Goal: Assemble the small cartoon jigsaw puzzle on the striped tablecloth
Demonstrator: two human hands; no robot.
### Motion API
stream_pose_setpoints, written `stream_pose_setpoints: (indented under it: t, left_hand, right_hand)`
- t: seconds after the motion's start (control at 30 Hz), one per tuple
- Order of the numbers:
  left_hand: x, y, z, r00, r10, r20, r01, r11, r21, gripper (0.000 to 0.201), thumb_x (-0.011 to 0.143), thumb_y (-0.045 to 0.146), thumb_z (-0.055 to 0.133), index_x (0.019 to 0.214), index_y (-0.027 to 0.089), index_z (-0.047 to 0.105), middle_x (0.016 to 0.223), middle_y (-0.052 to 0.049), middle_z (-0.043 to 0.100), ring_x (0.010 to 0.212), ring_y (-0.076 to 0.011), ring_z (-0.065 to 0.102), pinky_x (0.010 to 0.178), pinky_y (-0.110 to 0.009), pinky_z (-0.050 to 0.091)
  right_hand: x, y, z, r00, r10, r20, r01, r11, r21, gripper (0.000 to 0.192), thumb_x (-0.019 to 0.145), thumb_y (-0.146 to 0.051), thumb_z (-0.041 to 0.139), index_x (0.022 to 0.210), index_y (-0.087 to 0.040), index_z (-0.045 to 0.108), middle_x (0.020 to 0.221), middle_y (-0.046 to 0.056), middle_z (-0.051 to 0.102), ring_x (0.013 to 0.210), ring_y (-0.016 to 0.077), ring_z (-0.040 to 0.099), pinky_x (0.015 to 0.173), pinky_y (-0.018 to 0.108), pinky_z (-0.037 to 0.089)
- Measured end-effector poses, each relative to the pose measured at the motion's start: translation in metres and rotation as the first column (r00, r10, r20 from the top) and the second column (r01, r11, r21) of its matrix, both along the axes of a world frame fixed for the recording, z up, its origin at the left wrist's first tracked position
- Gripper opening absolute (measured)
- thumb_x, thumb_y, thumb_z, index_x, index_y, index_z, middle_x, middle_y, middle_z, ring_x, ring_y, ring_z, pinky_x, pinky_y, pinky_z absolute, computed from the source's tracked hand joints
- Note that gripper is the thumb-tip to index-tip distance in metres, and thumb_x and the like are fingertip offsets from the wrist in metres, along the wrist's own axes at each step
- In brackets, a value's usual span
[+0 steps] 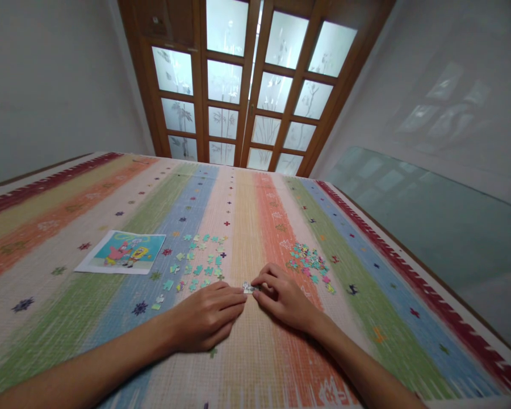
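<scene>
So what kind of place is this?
Probably a room at home: a striped mat bearing jigsaw pieces, wooden doors with frosted glass panes, plain walls.

A flat surface covered by a woven striped cloth (247, 227) is shown, banded lengthwise in red, yellow, orange, cream, green and blue and dotted with small star and cross motifs. A printed cartoon picture (122, 251) is laid flat on the cream and green bands at left. Loose puzzle pieces (196, 261), mostly teal, are spread singly over the blue and cream bands. A denser heap of pieces (310, 262) is seen on the orange band. A small joined cluster (249, 288) lies between them, nearer the viewer.
</scene>
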State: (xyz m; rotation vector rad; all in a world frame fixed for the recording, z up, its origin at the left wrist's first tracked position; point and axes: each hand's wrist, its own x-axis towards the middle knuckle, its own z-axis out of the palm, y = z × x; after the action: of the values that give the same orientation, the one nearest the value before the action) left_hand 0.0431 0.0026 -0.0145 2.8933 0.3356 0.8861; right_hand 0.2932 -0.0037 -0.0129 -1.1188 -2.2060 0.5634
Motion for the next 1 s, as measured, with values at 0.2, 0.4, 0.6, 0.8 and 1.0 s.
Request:
stream_pose_setpoints:
  t: [0.2,0.4,0.6,0.8,1.0]
  left_hand:
    - [0.0006,-0.0001,0.0017,1.0,0.0,0.009,0.0,1.0,0.011,0.031,0.099,0.008,0.042,0.121,0.01,0.063,0.115,-0.015,0.074,0.107,-0.0256,0.069,0.091,-0.042,0.058]
    - [0.001,-0.0001,0.0008,1.0,0.008,0.009,-0.009,1.0,0.01,0.031,0.098,0.008,0.043,0.121,0.01,0.063,0.115,-0.015,0.075,0.107,-0.0258,0.069,0.091,-0.042,0.058]
    - [0.0001,-0.0008,-0.0003,1.0,0.006,-0.004,-0.006,1.0,-0.006,0.032,0.096,0.008,0.044,0.121,0.011,0.063,0.115,-0.015,0.074,0.107,-0.0258,0.069,0.091,-0.043,0.058]
    - [-0.0005,-0.0008,-0.0016,1.0,0.016,-0.009,-0.016,1.0,-0.001,0.031,0.098,0.009,0.044,0.122,0.011,0.063,0.115,-0.015,0.074,0.106,-0.0257,0.069,0.092,-0.042,0.058]
    - [-0.0003,-0.001,-0.0012,1.0,0.012,-0.024,-0.011,1.0,0.017,0.03,0.099,0.009,0.043,0.121,0.009,0.064,0.115,-0.016,0.074,0.107,-0.0263,0.068,0.093,-0.045,0.058]
  right_hand:
    - [-0.0014,-0.001,0.002,1.0,0.001,-0.014,-0.001,1.0,0.007,0.01,0.092,-0.016,0.061,0.098,-0.018,0.069,0.094,0.006,0.061,0.087,0.0188,0.059,0.078,0.033,0.048]
    - [-0.002,-0.0017,0.0033,1.0,0.003,-0.024,-0.003,1.0,0.031,0.008,0.093,-0.018,0.06,0.096,-0.019,0.068,0.095,0.006,0.06,0.087,0.0187,0.059,0.076,0.033,0.049]
    - [-0.0016,-0.0015,0.0013,1.0,-0.001,0.003,0.001,0.998,0.061,0.01,0.093,-0.018,0.06,0.098,-0.019,0.069,0.095,0.007,0.062,0.089,0.02,0.06,0.08,0.035,0.05]
    - [-0.0018,-0.0007,-0.0026,1.0,-0.004,0.016,0.002,0.997,0.08,0.012,0.093,-0.019,0.06,0.099,-0.018,0.071,0.094,0.007,0.064,0.089,0.0206,0.061,0.08,0.035,0.05]
    - [-0.0021,-0.0018,-0.0018,1.0,0.004,0.024,-0.007,0.994,0.113,0.018,0.095,-0.02,0.059,0.108,-0.018,0.071,0.095,0.008,0.062,0.088,0.0201,0.061,0.08,0.036,0.051]
